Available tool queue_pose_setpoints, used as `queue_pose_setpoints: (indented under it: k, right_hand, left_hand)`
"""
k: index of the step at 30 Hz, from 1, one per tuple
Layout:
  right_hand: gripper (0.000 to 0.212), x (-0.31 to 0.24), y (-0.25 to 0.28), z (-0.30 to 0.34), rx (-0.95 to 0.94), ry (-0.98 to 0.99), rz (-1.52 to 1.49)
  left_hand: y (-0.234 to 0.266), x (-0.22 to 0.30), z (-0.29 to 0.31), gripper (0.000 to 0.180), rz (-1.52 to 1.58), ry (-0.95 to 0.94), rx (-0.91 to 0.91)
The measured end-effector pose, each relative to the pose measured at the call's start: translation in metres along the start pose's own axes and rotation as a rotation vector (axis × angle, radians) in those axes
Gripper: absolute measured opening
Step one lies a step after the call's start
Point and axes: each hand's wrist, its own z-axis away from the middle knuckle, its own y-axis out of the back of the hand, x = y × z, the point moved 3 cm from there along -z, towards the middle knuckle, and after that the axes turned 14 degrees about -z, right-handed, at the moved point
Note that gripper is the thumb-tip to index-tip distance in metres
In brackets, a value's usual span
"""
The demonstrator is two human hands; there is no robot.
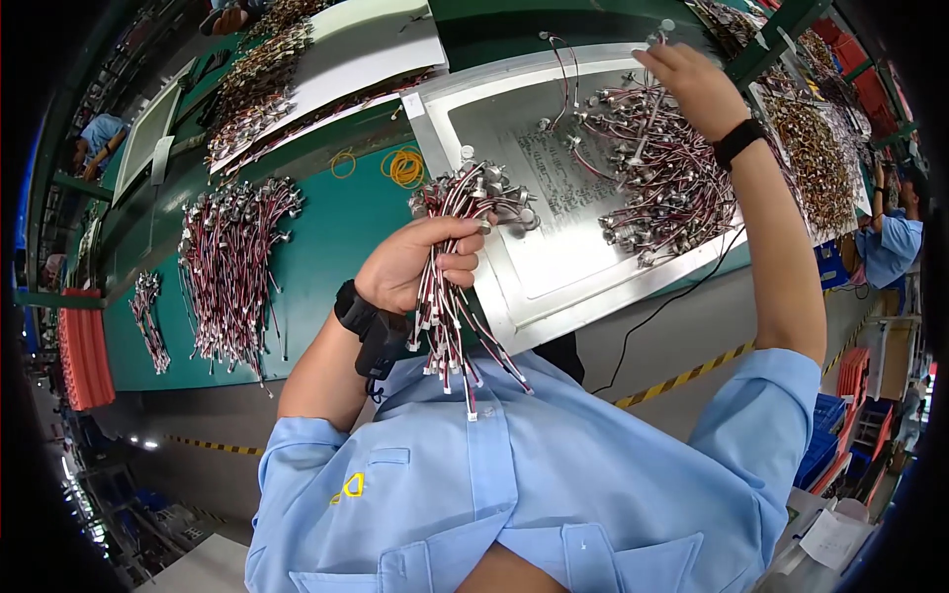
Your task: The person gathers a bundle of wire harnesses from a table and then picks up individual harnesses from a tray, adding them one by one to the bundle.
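Observation:
My left hand (420, 262) is closed around a bunch of wire leads (450, 296). Their round silver heads gather above the fist, and thin red, black and white wires hang down to small white plugs in front of my shirt. At the upper right, my right hand (697, 89) reaches over a loose heap of the same leads (672, 183). Its fingers are pinched together, with a silver round-headed lead (666, 27) showing at the fingertips. The heap lies on a silver metal tray (524, 287) with a raised pale frame.
Left on the green mat (326, 217) lie a large bundle of leads (232, 267) and a smaller bundle (148, 321). Yellow rubber bands (403, 168) sit behind my left hand. A black cable (657, 311) runs off the tray's near edge. A green metal post (776, 44) stands near my right hand.

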Motion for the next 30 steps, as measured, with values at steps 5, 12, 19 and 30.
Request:
queue_pose_setpoints:
  k: [5,12,19,30]
  right_hand:
    - [0.043,0.025,0.023,0.000,0.037,0.150,0.184]
    - [0.037,-0.049,-0.015,0.009,-0.225,-0.059,-0.358]
    - [0.040,-0.154,-0.070,-0.027,-0.091,-0.761,-1.786]
    - [0.042,-0.197,-0.054,-0.052,-0.501,-0.563,-1.670]
  left_hand:
    - [-0.007,0.009,0.004,0.012,-0.167,-0.108,0.072]
    - [-0.008,-0.001,0.014,0.011,-0.261,-0.077,0.140]
    - [-0.014,-0.019,-0.003,0.010,-0.308,-0.008,0.007]
    - [-0.007,-0.023,-0.013,0.013,-0.276,0.127,0.031]
